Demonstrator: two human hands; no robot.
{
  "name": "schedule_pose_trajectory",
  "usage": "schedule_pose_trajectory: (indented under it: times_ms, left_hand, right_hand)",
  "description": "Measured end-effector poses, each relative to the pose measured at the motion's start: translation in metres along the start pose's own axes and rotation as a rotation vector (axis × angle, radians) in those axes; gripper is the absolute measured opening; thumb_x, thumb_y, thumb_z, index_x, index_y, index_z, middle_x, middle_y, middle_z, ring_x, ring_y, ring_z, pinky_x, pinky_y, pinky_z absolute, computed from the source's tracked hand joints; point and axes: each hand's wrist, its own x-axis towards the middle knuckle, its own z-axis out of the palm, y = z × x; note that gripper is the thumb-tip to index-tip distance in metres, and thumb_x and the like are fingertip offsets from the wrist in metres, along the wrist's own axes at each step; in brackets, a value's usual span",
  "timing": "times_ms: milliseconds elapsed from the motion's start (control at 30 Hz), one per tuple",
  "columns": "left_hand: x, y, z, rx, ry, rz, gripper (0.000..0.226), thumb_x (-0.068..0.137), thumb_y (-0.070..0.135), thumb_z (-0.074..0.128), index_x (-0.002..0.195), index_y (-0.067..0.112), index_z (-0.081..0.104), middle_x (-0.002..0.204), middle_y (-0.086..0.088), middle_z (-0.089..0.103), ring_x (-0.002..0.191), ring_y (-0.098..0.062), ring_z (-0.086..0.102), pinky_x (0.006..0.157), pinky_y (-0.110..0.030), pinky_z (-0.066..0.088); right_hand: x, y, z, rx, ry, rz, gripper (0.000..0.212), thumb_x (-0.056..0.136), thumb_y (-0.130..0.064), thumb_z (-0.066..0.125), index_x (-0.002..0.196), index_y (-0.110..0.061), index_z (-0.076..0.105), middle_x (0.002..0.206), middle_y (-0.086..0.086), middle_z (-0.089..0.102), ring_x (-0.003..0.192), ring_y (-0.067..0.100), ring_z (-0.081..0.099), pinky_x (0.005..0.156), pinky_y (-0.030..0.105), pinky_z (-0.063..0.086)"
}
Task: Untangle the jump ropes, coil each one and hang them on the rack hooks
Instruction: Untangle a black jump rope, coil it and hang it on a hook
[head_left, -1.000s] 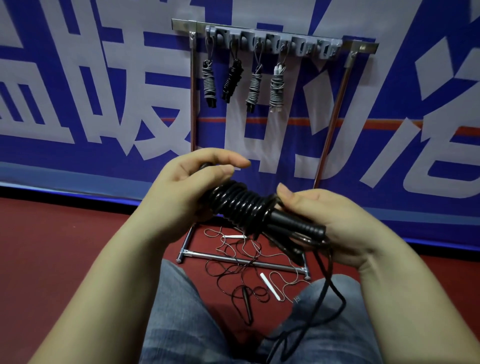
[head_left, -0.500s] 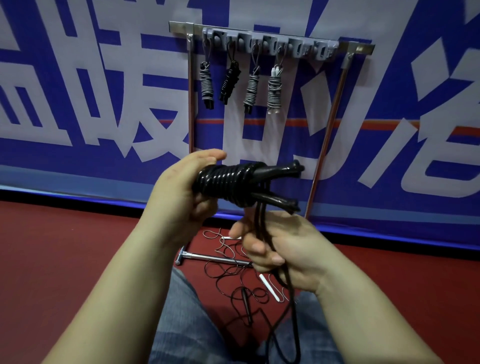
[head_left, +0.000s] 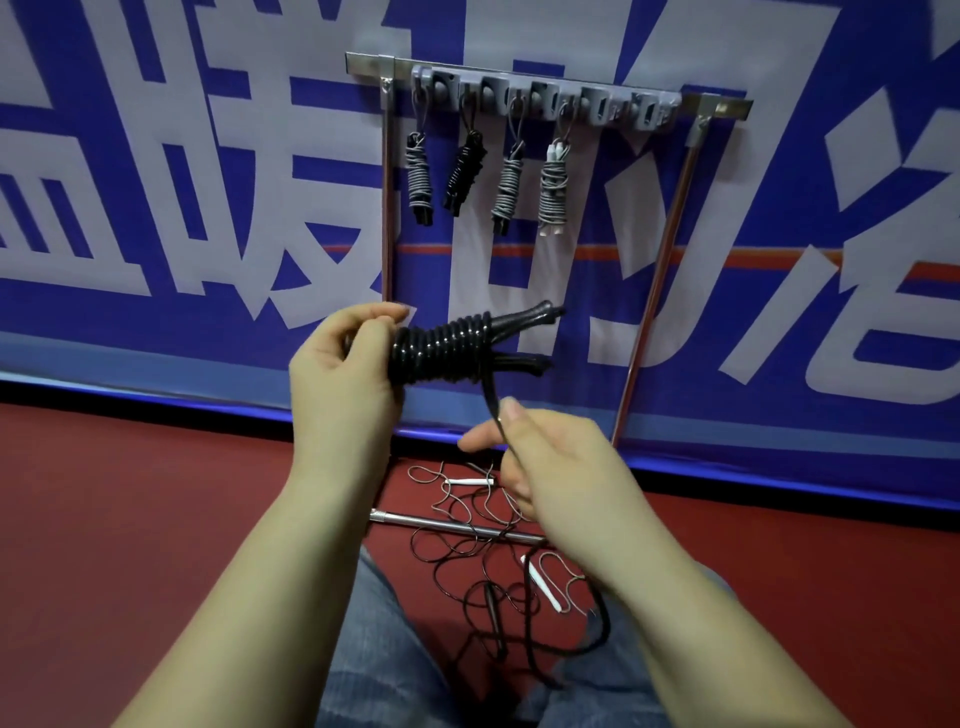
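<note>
With our left hand (head_left: 343, 364) gripping the coil (head_left: 441, 348) before the rack (head_left: 519, 93), our right hand (head_left: 545, 457) should keep its pinched tail (head_left: 491, 400) taut (slack loosens wraps) while winding on.

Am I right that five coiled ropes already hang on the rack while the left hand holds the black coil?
Not quite: the head view shows four coiled ropes on the rack, not five. The left hand does hold the black coil.
</note>
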Motion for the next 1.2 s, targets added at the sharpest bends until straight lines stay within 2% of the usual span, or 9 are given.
schedule_pose_trajectory:
  times_ms: [267,500,600,700,767,833,900,1067,1200]
  left_hand:
    - [0.004,0.003,-0.007,0.360,-0.079,0.188,0.026,0.089,0.009,0.051,0.077,0.028,0.065,0.058,0.009,0.050,0.046,-0.004,0.039,0.043,-0.015,0.032]
    - [0.011,0.017,-0.021,0.453,-0.624,0.004,0.022,0.088,0.014,0.060,0.083,0.030,0.074,0.056,0.005,0.047,0.049,-0.008,0.042,0.047,-0.019,0.035]
    - [0.004,0.027,-0.021,0.286,-0.712,-0.104,0.022,0.084,0.007,0.063,0.077,0.024,0.074,0.052,0.003,0.045,0.041,-0.003,0.042,0.040,-0.013,0.035]
    - [-0.002,0.031,-0.020,0.153,-0.748,-0.160,0.022,0.073,0.016,0.055,0.071,0.026,0.074,0.047,0.004,0.044,0.036,-0.003,0.041,0.036,-0.012,0.033]
    - [-0.006,0.031,-0.016,0.076,-0.776,-0.175,0.024,0.073,0.016,0.052,0.070,0.025,0.074,0.044,0.006,0.041,0.034,-0.003,0.039,0.036,-0.012,0.032]
    - [-0.010,0.031,-0.012,0.001,-0.772,-0.184,0.026,0.073,0.014,0.050,0.069,0.024,0.074,0.041,0.007,0.039,0.032,-0.002,0.036,0.035,-0.010,0.031]
    - [-0.011,0.031,-0.009,-0.071,-0.716,-0.202,0.026,0.072,0.014,0.049,0.068,0.023,0.074,0.041,0.007,0.039,0.030,-0.002,0.035,0.034,-0.008,0.030]
    - [-0.007,0.024,-0.005,-0.209,-0.502,-0.219,0.023,0.076,0.016,0.051,0.070,0.021,0.073,0.044,0.005,0.035,0.029,-0.005,0.024,0.037,-0.014,0.014]
    - [-0.008,0.020,0.003,-0.309,-0.311,-0.255,0.025,0.091,0.007,0.042,0.079,0.013,0.062,0.044,0.005,0.028,0.029,-0.004,0.019,0.034,-0.012,0.014]
  right_hand:
    - [-0.011,-0.020,-0.030,-0.468,0.057,-0.271,0.021,0.082,-0.042,0.061,0.077,-0.022,0.066,0.062,-0.002,0.060,0.054,0.006,0.049,0.054,0.023,0.039]
    - [-0.009,-0.031,-0.058,-0.392,0.150,-0.338,0.029,0.053,-0.051,0.076,0.066,-0.026,0.069,0.068,-0.011,0.066,0.064,0.006,0.060,0.061,0.027,0.051]
    - [-0.003,-0.028,-0.064,-0.373,-0.080,-0.209,0.052,0.047,-0.069,0.067,0.073,-0.024,0.072,0.069,-0.002,0.067,0.064,0.011,0.061,0.068,0.034,0.051]
    - [0.000,-0.028,-0.059,-0.202,-0.362,-0.074,0.063,0.061,-0.074,0.056,0.068,-0.013,0.069,0.052,0.001,0.056,0.045,0.013,0.041,0.050,0.024,0.036]
    - [0.001,-0.023,-0.054,-0.064,-0.427,-0.021,0.067,0.067,-0.067,0.051,0.069,-0.001,0.065,0.054,0.015,0.061,0.042,0.027,0.046,0.048,0.028,0.042]
    - [0.002,-0.017,-0.049,0.029,-0.455,0.009,0.074,0.065,-0.072,0.053,0.066,0.001,0.063,0.062,0.030,0.057,0.050,0.034,0.044,0.057,0.037,0.040]
    - [0.000,-0.017,-0.042,0.145,-0.410,0.025,0.056,0.063,-0.072,0.054,0.050,-0.018,0.060,0.053,0.008,0.048,0.053,0.023,0.035,0.059,0.031,0.030]
    - [-0.002,-0.018,-0.022,0.530,-0.188,0.008,0.018,0.078,-0.026,0.055,0.066,-0.013,0.060,0.049,-0.007,0.053,0.042,0.004,0.040,0.042,0.014,0.032]
    - [0.002,-0.013,-0.009,0.415,0.017,-0.090,0.044,0.100,-0.023,0.032,0.068,-0.012,0.060,0.042,-0.004,0.041,0.034,0.002,0.029,0.038,0.015,0.023]
